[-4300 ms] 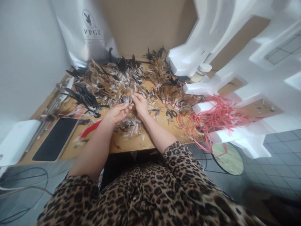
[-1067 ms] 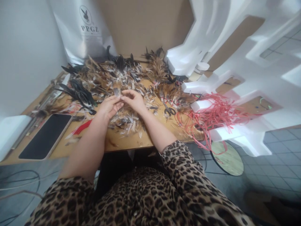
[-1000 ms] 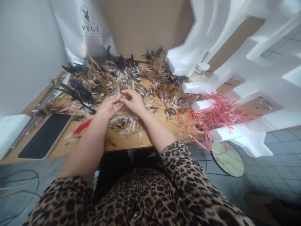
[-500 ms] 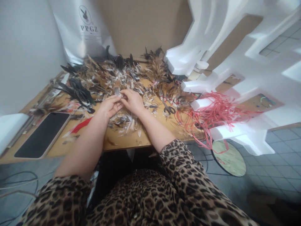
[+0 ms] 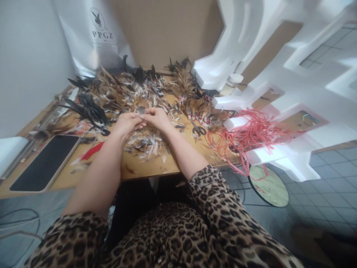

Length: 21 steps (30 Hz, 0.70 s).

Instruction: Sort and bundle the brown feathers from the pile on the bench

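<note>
Over the middle of the wooden table [image 5: 145,170], my left hand [image 5: 128,123] and my right hand [image 5: 158,120] meet at the fingertips. Both are closed in a pinch on a small greyish feather [image 5: 141,109], whose tip sticks up past the fingers. Its lower end is hidden by them. Just beyond lies a wide heap of brown and white feathers [image 5: 117,89]. Trimmed feather scraps [image 5: 147,144] are scattered below my wrists. To the left rests a bundle of long black feathers [image 5: 90,109]. Scissors [image 5: 198,129] with dark handles lie to the right of my right hand.
A phone [image 5: 46,162] lies at the left front, near a red strip [image 5: 92,150]. Bundled brown feathers [image 5: 205,108] sit at the right, beside tangled red ribbon [image 5: 253,130] on white foam pieces [image 5: 295,160]. A silvery bag [image 5: 97,48] stands at the back left. A round stool [image 5: 269,186] is below the table's right edge.
My left fingers have curled in more, and the hands have come closer together around the feather. The whole view has shifted slightly.
</note>
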Tool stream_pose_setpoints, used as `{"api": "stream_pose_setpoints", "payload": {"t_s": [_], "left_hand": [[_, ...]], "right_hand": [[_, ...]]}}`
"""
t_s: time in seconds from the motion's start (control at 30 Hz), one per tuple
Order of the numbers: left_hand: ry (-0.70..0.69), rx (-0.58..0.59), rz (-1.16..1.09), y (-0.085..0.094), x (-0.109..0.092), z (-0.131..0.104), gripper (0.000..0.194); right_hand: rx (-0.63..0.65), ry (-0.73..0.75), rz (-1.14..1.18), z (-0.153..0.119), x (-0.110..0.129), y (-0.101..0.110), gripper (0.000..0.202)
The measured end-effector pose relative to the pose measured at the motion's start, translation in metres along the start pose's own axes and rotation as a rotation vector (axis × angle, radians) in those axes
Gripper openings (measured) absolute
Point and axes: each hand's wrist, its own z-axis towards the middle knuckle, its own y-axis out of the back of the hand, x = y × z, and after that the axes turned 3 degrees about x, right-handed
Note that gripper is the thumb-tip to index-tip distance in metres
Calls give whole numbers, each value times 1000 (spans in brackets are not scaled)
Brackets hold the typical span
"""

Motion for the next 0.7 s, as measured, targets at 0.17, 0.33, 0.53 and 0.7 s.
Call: {"api": "stream_pose_setpoints", "payload": {"t_s": [0.17, 0.33, 0.53, 0.7], "left_hand": [[-59, -9, 154, 0, 3, 1, 4], [-106, -24, 249, -3, 1, -1, 6], [-173, -71, 319, -8, -1, -2, 7], [-190, -105, 372, -3, 4, 1, 8]], "right_hand": [[-93, 109, -165, 2, -4, -2, 25], [-143, 99, -256, 0, -1, -2, 26], [-216, 97, -390, -1, 2, -2, 31], [-206, 111, -369, 0, 0, -3, 31]]}}
